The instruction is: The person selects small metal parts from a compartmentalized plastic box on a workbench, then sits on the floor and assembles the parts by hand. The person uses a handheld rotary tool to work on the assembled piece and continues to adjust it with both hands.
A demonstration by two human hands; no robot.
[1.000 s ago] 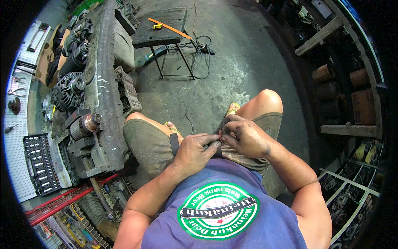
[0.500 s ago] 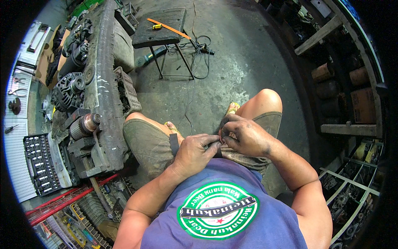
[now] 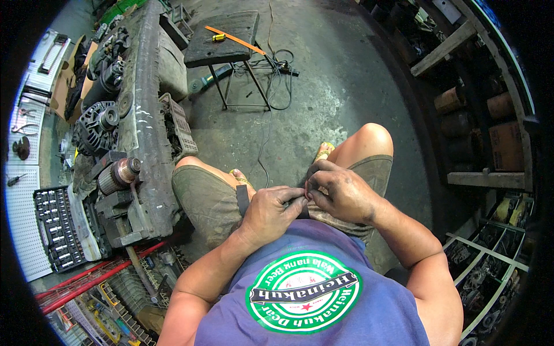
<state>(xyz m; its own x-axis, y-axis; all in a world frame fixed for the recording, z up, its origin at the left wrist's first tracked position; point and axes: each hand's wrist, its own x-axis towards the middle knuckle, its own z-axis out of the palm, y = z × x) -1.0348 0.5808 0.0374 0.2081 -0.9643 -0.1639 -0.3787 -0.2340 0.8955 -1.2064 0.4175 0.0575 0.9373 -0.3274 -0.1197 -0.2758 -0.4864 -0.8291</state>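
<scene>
My left hand (image 3: 270, 212) is closed in front of my belly, thumb and forefinger pinched together. Past its outer side sticks a dark flat strip (image 3: 242, 199), which runs behind the hand; its kind is unclear. My right hand (image 3: 341, 191) is closed too, its fingers curled and its fingertips meeting those of the left. Whatever lies between the fingertips is too small and too covered to make out. Both hands are smudged with black and hover over my lap, between the knees of my brown shorts (image 3: 208, 202).
On the left, a grimy workbench (image 3: 147, 109) bears an alternator (image 3: 98, 124), a copper-wound rotor (image 3: 120, 175) and a socket set (image 3: 57, 228). Ahead stands a stool (image 3: 222, 43) with a screwdriver (image 3: 218, 38) and an orange strip (image 3: 236, 39). A cable (image 3: 266, 138) crosses the floor; shelves (image 3: 487, 180) line the right.
My right hand's fingers have shifted slightly against the left fingertips. My left hand and the dark strip stay nearly where they were.
</scene>
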